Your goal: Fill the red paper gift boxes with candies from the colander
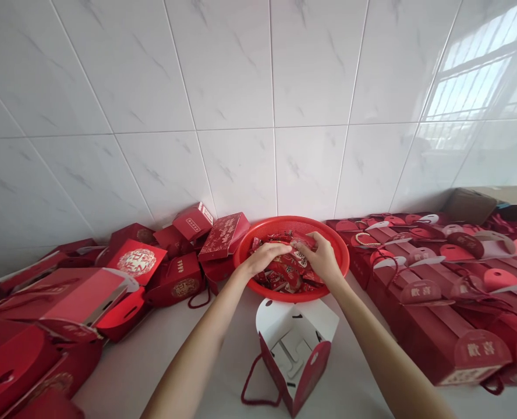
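My left hand and my right hand meet over a red plastic basket filled with small red printed packets. Between them is a red wrapped packet, its ends pinched by the fingers of both hands, though the fingertips are partly hidden. Just in front of the basket, between my forearms, stands an unfolded gift box, red outside and white inside. Its top gapes, nothing lies inside, and a dark red cord handle hangs off its left side.
Folded red gift boxes stand in close rows to the right. More red boxes lie in a loose heap on the left. A cardboard carton sits at the far right. Behind the white table rises a tiled wall.
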The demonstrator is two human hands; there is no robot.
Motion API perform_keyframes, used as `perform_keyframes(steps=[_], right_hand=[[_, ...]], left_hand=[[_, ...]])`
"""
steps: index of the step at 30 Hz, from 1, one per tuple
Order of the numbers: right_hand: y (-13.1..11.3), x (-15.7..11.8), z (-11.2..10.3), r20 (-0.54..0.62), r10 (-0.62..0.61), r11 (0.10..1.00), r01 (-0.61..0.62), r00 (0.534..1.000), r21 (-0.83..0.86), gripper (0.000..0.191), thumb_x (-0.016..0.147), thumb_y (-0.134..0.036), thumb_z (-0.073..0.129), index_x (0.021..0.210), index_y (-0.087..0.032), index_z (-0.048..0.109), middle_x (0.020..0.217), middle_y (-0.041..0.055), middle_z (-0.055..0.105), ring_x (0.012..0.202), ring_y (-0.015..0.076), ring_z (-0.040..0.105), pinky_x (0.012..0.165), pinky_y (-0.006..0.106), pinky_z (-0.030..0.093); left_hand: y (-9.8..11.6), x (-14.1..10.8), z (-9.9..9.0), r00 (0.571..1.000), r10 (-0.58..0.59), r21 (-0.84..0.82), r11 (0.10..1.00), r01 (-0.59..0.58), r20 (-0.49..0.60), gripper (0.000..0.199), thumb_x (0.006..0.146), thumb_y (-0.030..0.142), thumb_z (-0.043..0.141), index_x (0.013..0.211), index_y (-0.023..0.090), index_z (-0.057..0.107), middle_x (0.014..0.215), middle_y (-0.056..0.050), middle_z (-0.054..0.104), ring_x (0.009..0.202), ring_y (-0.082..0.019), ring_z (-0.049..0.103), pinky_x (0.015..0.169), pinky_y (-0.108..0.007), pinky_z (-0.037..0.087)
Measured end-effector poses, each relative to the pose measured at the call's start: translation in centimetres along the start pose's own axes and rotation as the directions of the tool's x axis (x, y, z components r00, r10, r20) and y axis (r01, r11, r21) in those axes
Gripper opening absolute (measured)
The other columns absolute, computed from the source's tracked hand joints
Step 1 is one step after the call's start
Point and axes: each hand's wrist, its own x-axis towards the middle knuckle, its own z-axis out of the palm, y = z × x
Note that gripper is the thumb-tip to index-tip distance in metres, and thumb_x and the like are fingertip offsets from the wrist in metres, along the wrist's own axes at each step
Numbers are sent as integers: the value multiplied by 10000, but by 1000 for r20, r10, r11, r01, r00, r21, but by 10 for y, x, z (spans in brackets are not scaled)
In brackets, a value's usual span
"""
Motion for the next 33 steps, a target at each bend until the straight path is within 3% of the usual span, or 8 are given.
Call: perform_keyframes(steps=[4,8,11,13,18,24,29,33], right_hand=[[-5,-2,1,59,-19,997,15,998,70,330,731,-501,693,848,-213,582,735,19,688,691,214,637,638,326,488],[-6,-3,-3,132,110,909,-153,985,387,440,650,-543,791,828,-202,576,754,20,685,679,197,650,589,299,503],[-6,-3,-6,223,152,847,-243,963,472,432,618,-525,827,779,-178,626,754,32,692,649,173,648,581,282,513],[-5,-2,-6,235,162,831,-261,958,491,428,622,-520,823,819,-169,676,791,48,716,684,184,667,611,290,536],[-2,1,-3,136,209,836,-249,969,490,454,621,-531,816,884,-184,687,874,61,743,758,222,691,623,313,554],[-7,-2,-5,252,137,804,-256,958,536,439,653,-463,832,967,-207,662,871,39,739,771,221,694,615,310,564],[-9,-4,-5,281,70,834,-210,957,510,463,645,-396,847,1007,-209,628,915,26,739,821,206,696,694,316,575],[-5,-3,-3,254,51,853,-175,966,492,429,676,-439,821,973,-200,625,912,41,741,808,215,699,684,332,574]], left_hand=[[-1,-2,2,996,23,28,999,-25,86,445,767,541,731,1011,170,747,1056,-54,757,1072,-271,667,937,-356,514],[0,-3,4,998,60,2,998,-60,26,512,745,563,747,1053,155,729,1084,-61,752,1083,-273,661,958,-364,506],[-1,-3,3,995,91,46,995,-89,-40,495,748,528,754,1074,157,729,1112,-64,752,1108,-286,653,991,-381,492],[-2,-2,3,990,106,103,990,-96,-95,476,753,502,756,1094,170,732,1145,-64,749,1141,-297,639,1019,-387,475],[-8,1,2,971,121,169,982,-87,-206,448,764,497,748,1102,204,753,1213,-72,735,1199,-315,619,1043,-393,461],[-11,3,4,972,97,123,990,-72,-212,418,770,526,739,1049,216,771,1183,-71,749,1159,-318,651,1033,-400,468],[-10,2,5,941,29,92,996,3,-338,480,631,511,848,1000,211,787,1176,-94,750,1187,-366,631,1023,-436,473],[-9,2,4,956,117,105,990,-92,-269,370,709,534,789,917,228,799,1048,-52,784,1076,-315,678,938,-373,509]])
